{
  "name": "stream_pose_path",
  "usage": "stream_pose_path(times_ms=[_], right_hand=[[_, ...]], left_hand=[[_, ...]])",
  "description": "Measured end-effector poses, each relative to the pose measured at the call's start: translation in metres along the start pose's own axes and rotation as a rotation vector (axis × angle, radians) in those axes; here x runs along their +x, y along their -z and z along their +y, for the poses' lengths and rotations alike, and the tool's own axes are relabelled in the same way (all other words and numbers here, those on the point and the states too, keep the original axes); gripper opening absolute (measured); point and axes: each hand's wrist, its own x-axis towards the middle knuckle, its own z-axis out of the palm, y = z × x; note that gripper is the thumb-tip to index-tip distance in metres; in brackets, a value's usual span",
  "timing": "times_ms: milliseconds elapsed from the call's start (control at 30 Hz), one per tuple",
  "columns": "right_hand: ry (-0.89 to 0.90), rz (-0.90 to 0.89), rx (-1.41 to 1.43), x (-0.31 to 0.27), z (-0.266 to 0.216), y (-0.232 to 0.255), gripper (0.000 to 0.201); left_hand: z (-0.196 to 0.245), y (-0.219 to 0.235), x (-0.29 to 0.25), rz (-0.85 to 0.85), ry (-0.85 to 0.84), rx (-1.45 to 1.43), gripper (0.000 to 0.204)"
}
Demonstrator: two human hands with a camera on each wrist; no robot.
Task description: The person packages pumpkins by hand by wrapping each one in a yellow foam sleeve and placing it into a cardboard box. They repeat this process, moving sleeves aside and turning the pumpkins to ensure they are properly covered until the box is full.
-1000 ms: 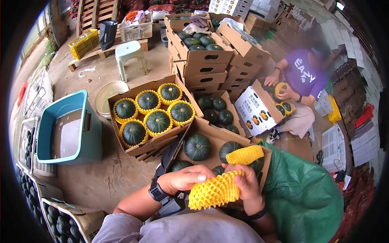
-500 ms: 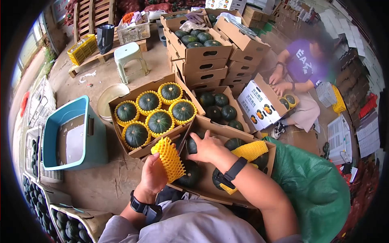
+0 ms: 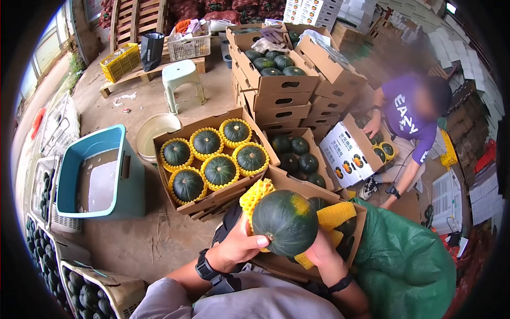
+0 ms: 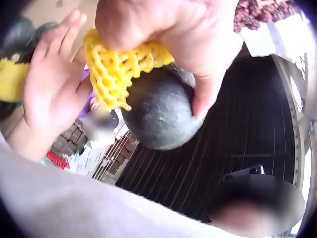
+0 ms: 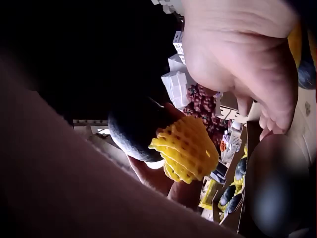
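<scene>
A dark green pumpkin (image 3: 284, 226) with a yellow patch is held up in front of me by my left hand (image 3: 235, 245), its thumb across the near side. The same hand keeps a yellow foam net (image 3: 256, 198) against the pumpkin's far left side; in the left wrist view the net (image 4: 111, 69) lies between palm and pumpkin. My right hand (image 3: 325, 256) is at the pumpkin's right side, and in the left wrist view that hand (image 4: 54, 87) shows straight, spread fingers. Below is a carton (image 3: 361, 226) with pumpkins and a loose yellow net (image 3: 337, 213).
Ahead on the left, another carton (image 3: 234, 198) holds several netted pumpkins. Bare pumpkins lie in a carton (image 3: 326, 178) behind. A blue tub (image 3: 130, 181) stands left, a green sack (image 3: 406, 255) right. A person in a purple shirt (image 3: 406, 109) sits by a white printed carton (image 3: 342, 151).
Both hands first worked the foam net; then my right hand reached into the near carton while the left held the net. Now a pumpkin is up at the net in my left hand.
</scene>
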Motion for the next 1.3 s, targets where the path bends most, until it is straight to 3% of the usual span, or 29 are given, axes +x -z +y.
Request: stream_pose_path(times_ms=[33,100,200,233,300,333,367,400,433,500,533,567,633,700,767,833,933,1000,1033,1100,1133,1167,1200,1233,1267,1300], right_hand=[[-0.156,-0.113,0.094,-0.005,0.005,0.0,0.053],[-0.105,-0.501,0.478,-0.006,0.014,0.009,0.048],[0.037,-0.346,0.424,-0.007,-0.008,0.012,0.031],[0.078,-0.277,0.394,-0.006,-0.011,0.019,0.025],[0.642,0.104,-0.222,-0.001,-0.022,0.018,0.025],[0.843,0.249,-0.515,0.002,-0.026,0.016,0.027],[1.034,0.394,-0.817,0.005,-0.027,0.014,0.029],[1.13,0.481,-1.116,0.004,-0.027,0.005,0.032],[1.155,0.4,-1.154,0.006,-0.023,0.004,0.031],[0.892,0.402,-0.79,0.008,-0.005,-0.006,0.033],[0.908,0.38,-0.971,0.003,-0.012,-0.013,0.045],[1.014,0.342,-1.139,0.007,-0.016,-0.016,0.043],[0.783,0.157,-0.738,0.013,-0.008,-0.013,0.037],[0.229,0.074,0.035,0.017,-0.012,-0.008,0.037],[0.321,0.019,-0.043,0.012,-0.009,-0.012,0.042],[0.655,0.018,-0.509,0.009,0.0,-0.014,0.054],[0.447,0.039,-0.14,0.006,0.0,-0.016,0.061],[0.388,-0.017,0.087,0.01,-0.005,-0.018,0.065],[0.394,-0.096,-0.038,0.017,-0.005,-0.012,0.069],[0.588,0.056,-1.214,0.017,-0.012,-0.01,0.077],[0.675,-0.014,-1.239,0.017,-0.02,-0.015,0.091],[0.579,-0.178,-1.264,0.012,-0.029,-0.023,0.107],[0.528,-0.205,-1.265,0.014,-0.029,-0.027,0.11],[0.478,-0.23,-1.262,0.018,-0.029,-0.03,0.112],[0.586,-0.289,-1.103,0.033,-0.03,-0.02,0.106],[0.56,-0.328,-1.01,0.04,-0.037,-0.013,0.099]], left_hand=[[-0.004,-0.004,-0.005,-0.061,0.108,-0.177,0.098],[-0.006,0.0,-0.012,-0.159,0.295,-0.273,0.104],[-0.002,0.003,-0.01,-0.25,0.299,-0.186,0.097],[-0.003,0.0,-0.005,-0.189,0.219,-0.003,0.094],[-0.006,-0.01,0.003,-0.069,0.058,0.367,0.088],[-0.01,-0.011,0.002,0.064,-0.002,0.48,0.082],[-0.015,-0.012,0.006,0.163,-0.036,0.406,0.084],[-0.017,-0.01,0.009,0.203,-0.105,0.436,0.084],[-0.019,-0.008,0.011,0.243,-0.175,0.467,0.084],[-0.019,-0.009,0.011,0.252,-0.257,0.593,0.085],[-0.019,-0.008,0.01,0.251,-0.273,0.645,0.085],[-0.019,-0.006,0.009,0.251,-0.286,0.698,0.085],[-0.021,-0.004,0.006,0.151,-0.284,0.829,0.084],[-0.018,0.001,0.006,0.095,-0.231,0.775,0.084],[-0.016,0.003,0.008,0.131,-0.217,0.648,0.084],[-0.014,0.002,0.012,0.161,-0.196,0.581,0.084],[-0.01,-0.001,0.016,0.133,-0.15,0.516,0.085],[-0.011,-0.001,0.014,0.084,-0.082,0.168,0.084],[-0.011,0.0,0.012,0.063,-0.048,-0.006,0.084],[-0.01,0.015,0.005,-0.058,0.176,-0.288,0.079],[-0.009,0.014,0.005,0.041,0.157,-0.092,0.077],[-0.008,0.01,0.009,0.138,0.138,0.104,0.076],[-0.008,0.003,0.012,0.204,0.158,0.139,0.068],[-0.013,0.009,0.016,0.235,0.073,0.263,0.065],[-0.006,0.01,0.016,0.22,0.093,0.328,0.066],[0.006,0.009,0.018,0.202,0.111,0.392,0.067]])
